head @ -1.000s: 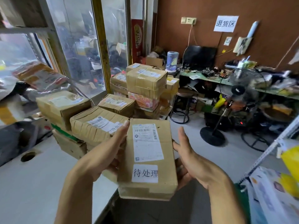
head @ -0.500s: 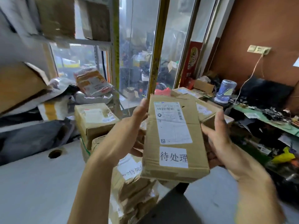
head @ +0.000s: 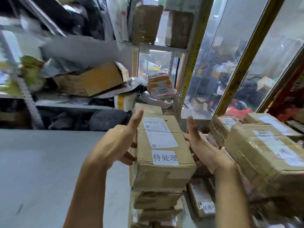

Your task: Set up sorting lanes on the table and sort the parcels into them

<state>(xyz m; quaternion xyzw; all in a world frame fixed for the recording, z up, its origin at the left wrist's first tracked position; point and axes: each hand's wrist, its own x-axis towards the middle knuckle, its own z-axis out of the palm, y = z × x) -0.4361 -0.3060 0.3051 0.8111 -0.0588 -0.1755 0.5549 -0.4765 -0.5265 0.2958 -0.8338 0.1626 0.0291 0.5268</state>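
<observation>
A person's left hand (head: 115, 143) and right hand (head: 207, 150) clasp a labelled cardboard parcel (head: 162, 152) by its sides, thumbs raised, just above a stack of parcels (head: 156, 203) beside the grey table (head: 41, 162), apparently mid-sort and needing a lane.

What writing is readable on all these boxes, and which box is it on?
"待处理": white sticker on the held parcel, gripped between the left hand and right hand.
Shipping label above that sticker: barcode and print too blurred to read.
Lower parcel's sticker: partly hidden and blurred, unreadable.
Large box on the right: labels too blurred to read.
</observation>
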